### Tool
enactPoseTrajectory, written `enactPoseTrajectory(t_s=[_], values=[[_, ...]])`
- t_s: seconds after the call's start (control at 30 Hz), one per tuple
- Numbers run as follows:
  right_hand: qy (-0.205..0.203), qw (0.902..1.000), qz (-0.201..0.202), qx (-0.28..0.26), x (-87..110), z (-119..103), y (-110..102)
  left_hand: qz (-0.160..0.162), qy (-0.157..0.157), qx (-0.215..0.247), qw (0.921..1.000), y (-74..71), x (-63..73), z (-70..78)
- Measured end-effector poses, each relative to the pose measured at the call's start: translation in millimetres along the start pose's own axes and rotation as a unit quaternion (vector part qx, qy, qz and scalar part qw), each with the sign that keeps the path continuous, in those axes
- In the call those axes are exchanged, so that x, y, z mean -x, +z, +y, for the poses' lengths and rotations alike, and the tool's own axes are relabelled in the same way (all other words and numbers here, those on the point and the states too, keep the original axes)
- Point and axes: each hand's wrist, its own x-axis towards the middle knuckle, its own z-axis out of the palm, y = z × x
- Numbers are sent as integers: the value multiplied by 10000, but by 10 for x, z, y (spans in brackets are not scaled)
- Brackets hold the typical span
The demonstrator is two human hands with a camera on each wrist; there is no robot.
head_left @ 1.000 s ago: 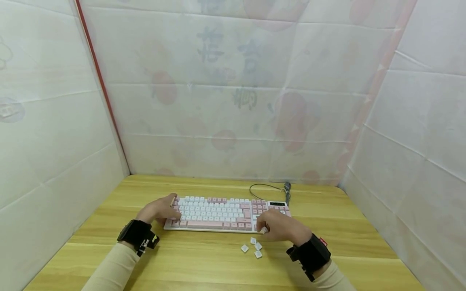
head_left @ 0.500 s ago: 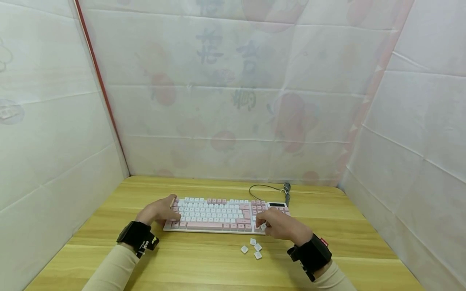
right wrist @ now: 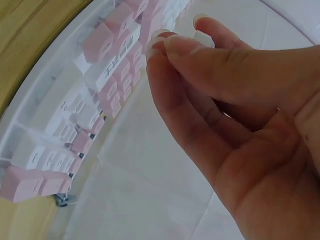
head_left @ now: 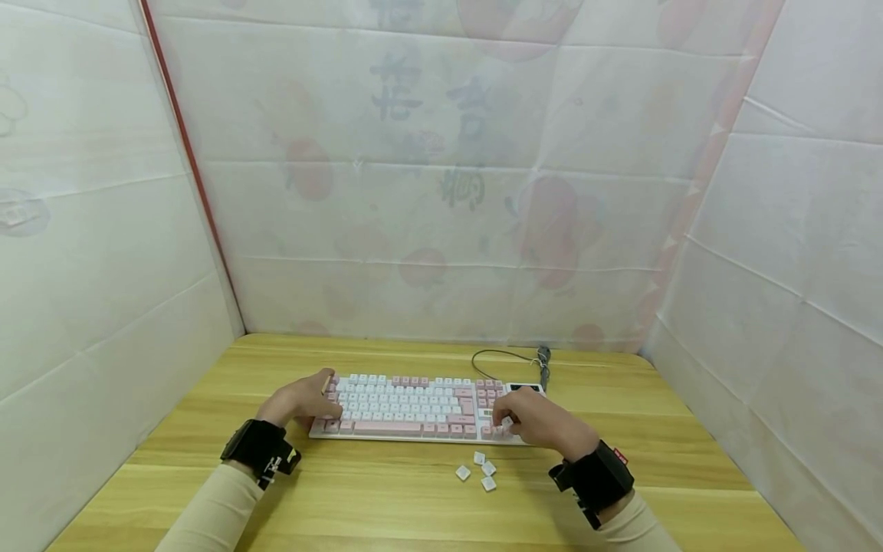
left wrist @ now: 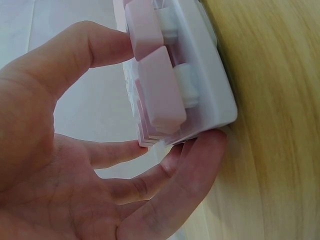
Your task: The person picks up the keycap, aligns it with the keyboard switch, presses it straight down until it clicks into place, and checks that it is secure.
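A pink and white keyboard (head_left: pixel 403 406) lies on the wooden table. My left hand (head_left: pixel 303 400) grips its left end; in the left wrist view, the thumb (left wrist: pixel 107 47) presses against a pink key and the other fingers touch the end and far side. Over the number pad, my right hand (head_left: pixel 541 420) pinches a small white keycap (head_left: pixel 507 422). In the right wrist view, fingers mostly hide that keycap (right wrist: pixel 204 39), with a gap in the number pad keys (right wrist: pixel 55 100) nearby. Several loose white keycaps (head_left: pixel 488 468) lie in front of the keyboard.
Behind the keyboard's right end lies a bundled dark cable (head_left: pixel 544 360). Pale fabric walls (head_left: pixel 428 192) enclose the wooden table (head_left: pixel 386 498) at the back and both sides. Each wrist wears a black strap (head_left: pixel 596 483).
My right hand has moved from the keyboard's front edge slightly away and to the right, over the number pad, carrying the keycap. The left hand stays on the keyboard; the loose keycaps lie as before.
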Motion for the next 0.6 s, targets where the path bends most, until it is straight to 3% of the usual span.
enactPoseTrajectory(t_s=[0.3, 0.6], values=[[362, 9983, -152, -424, 17, 11, -30, -33, -30, 87, 10000, -2, 9, 0], [713, 9973, 154, 75, 43, 58, -29, -63, -79, 254, 9996, 0, 15, 4]])
